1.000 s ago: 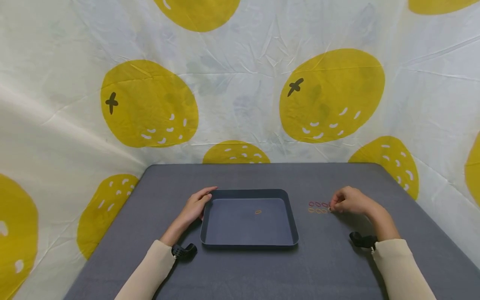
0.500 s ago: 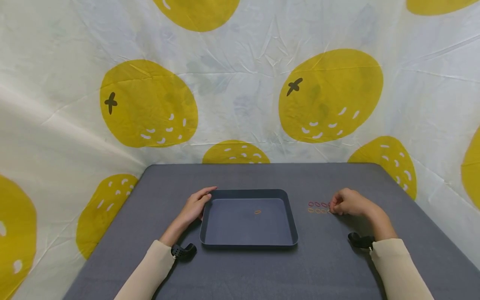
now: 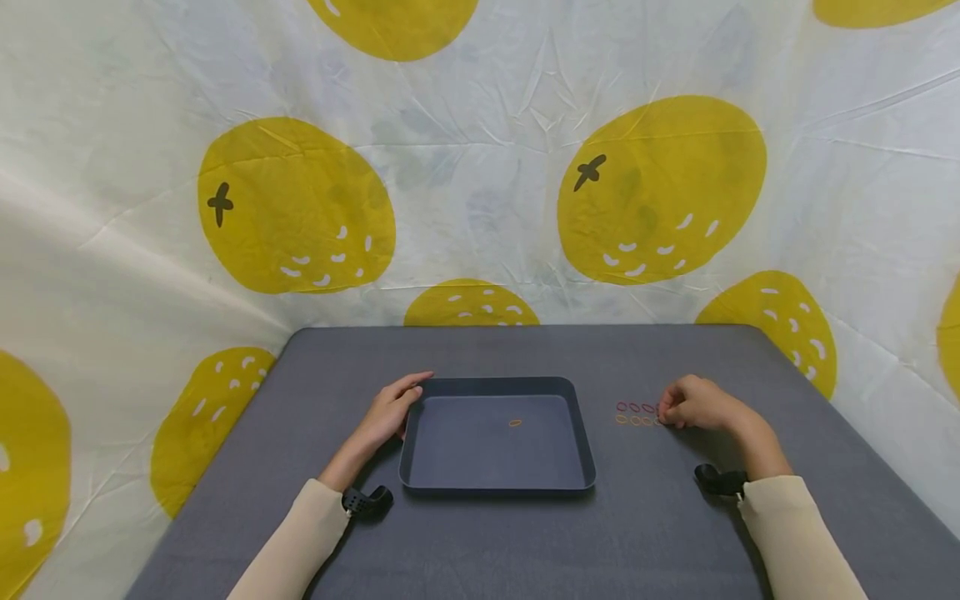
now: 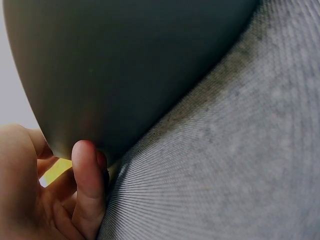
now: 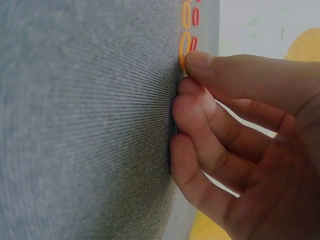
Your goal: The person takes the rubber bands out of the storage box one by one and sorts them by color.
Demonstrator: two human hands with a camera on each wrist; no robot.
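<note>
My left hand [image 3: 387, 413] holds the left side of a dark grey rectangular tray [image 3: 585, 450], thumb at the rim and fingers along the outer wall. In the left wrist view fingertips [image 4: 88, 162] touch the tray's corner. One orange rubber band [image 3: 515, 423] lies inside the tray. To its right my right hand [image 3: 697, 403] is low over the table, at the right end of two short rows of rubber bands. In the right wrist view thumb and index finger pinch the near end of an orange rubber band [image 5: 181, 49]; red rubber bands [image 5: 195, 17] lie beside it.
The table [image 3: 495, 550] has a grey cloth surface. A white curtain [image 3: 480, 208] with yellow fruit prints hangs behind and at the sides. Black wrist cameras [image 3: 367, 503] sit on both wrists, near the cream sleeves [image 3: 300, 533].
My right fingertips have settled slightly closer around the last orange rubber band in the row. The left hand and tray stay where they were.
</note>
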